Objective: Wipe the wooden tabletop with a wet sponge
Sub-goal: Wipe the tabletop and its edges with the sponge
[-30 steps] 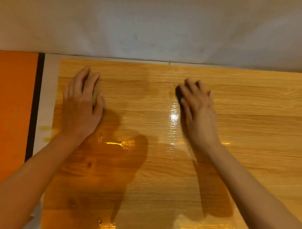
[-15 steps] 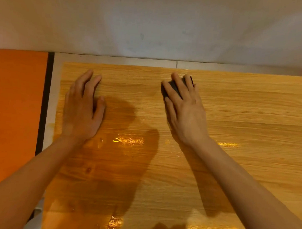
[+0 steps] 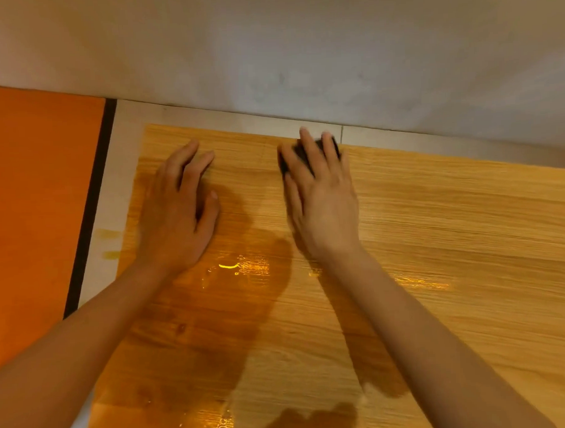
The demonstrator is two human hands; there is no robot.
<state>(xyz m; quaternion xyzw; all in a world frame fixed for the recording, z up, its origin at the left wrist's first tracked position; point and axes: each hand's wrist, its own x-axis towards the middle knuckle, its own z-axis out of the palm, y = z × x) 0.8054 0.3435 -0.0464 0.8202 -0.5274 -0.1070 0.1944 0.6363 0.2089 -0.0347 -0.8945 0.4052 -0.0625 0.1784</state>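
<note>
The wooden tabletop (image 3: pixel 452 240) fills most of the view, with wet glossy streaks near its middle. My right hand (image 3: pixel 322 199) presses flat on a dark sponge (image 3: pixel 304 152) near the table's far edge; only slivers of the sponge show between and past my fingers. My left hand (image 3: pixel 178 211) lies palm down on the wood near the left edge, fingers spread, holding nothing.
A grey wall (image 3: pixel 301 53) rises just behind the table, with a pale strip (image 3: pixel 223 116) along its foot. Left of the table is a pale border, a dark line and an orange surface (image 3: pixel 34 206).
My right hand has slid the sponge away from me and a little left, up to the far edge. The left hand has stayed in place on the wood.
</note>
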